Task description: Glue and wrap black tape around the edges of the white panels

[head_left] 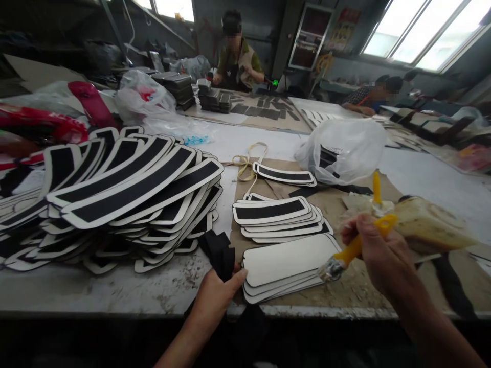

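My right hand (378,250) grips a paintbrush (351,249) by its yellow handle. The brush's whitish, coated bristles are at the right end of a short stack of plain white curved panels (287,260); whether they touch is hard to tell. Bunched black fabric strips (218,253) are in my left hand (217,291), its thumb against the stack's left edge and its other fingers partly hidden. Just behind lie several white panels with black strips on them (272,210). Beside my right hand is a cloudy, yellowish glue container (429,222), with a second yellow handle (376,186) upright near it.
A big heap of black-and-white panels (134,194) covers the table's left side. Further back sit a white plastic bag (341,151), a yellowish cord (247,166) and a few finished-looking panels (284,175). A person (238,56) works across the table; another person (374,96) leans at the right.
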The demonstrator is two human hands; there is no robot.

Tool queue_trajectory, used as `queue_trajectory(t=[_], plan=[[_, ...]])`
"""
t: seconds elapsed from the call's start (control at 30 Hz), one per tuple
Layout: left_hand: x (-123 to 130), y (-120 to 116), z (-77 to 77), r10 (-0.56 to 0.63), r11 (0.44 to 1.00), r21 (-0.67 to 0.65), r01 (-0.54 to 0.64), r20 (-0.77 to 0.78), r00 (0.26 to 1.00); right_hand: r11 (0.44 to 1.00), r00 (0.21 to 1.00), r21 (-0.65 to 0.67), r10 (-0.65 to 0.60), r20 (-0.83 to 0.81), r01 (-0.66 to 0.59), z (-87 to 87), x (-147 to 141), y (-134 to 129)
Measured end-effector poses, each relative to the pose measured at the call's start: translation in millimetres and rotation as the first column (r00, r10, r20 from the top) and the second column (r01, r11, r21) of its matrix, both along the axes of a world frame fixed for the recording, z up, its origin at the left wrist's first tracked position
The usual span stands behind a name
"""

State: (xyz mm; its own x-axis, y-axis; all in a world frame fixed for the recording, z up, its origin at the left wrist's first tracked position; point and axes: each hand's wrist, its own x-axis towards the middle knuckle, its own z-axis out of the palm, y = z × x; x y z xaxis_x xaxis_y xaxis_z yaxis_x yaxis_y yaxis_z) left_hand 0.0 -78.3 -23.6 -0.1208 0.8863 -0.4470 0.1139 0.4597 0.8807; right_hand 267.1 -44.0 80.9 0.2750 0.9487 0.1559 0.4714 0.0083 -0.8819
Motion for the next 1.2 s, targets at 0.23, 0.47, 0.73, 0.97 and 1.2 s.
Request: queue_trajectory(t=[0.23, 0.47, 0.73, 0.97, 1.2], plan=[[2.6, -2.9, -4.9, -0.085, 0.989, 0.118, 0.087, -0.020, 0.996, 0.991, 0.904, 0.071, 0.131, -0.406, -0.112, -44.0, -49.6, -16.7], [4.9, -1.6, -1.0, -0.084, 0.986, 0.143, 0.088, -0.038, 0.996, 0.981, 0.884, 0.052, 0.190, -0.426, -0.186, -71.5, -64.2, -17.0], [9.9, -0.7, 4.8, -0.018, 0.995, 0.100, 0.029, -0.113, 0.993, 0.992, 0.988, 0.076, 0.105, -0.116, -0.097, -72.1, -58.3, -21.8], [9.2, -0.3, 4.0, -0.006, 0.994, 0.104, 0.016, -0.103, 0.995, 0.975, 0.969, 0.207, 0.033, 0.247, -0.086, -67.0, -19.7, -25.9], [6.9, 0.6, -4.1, -0.093, 0.993, 0.058, 0.103, -0.143, 0.985, 0.910, 0.885, 0.368, -0.004, 0.465, -0.190, -60.0, 9.4, -23.0]])
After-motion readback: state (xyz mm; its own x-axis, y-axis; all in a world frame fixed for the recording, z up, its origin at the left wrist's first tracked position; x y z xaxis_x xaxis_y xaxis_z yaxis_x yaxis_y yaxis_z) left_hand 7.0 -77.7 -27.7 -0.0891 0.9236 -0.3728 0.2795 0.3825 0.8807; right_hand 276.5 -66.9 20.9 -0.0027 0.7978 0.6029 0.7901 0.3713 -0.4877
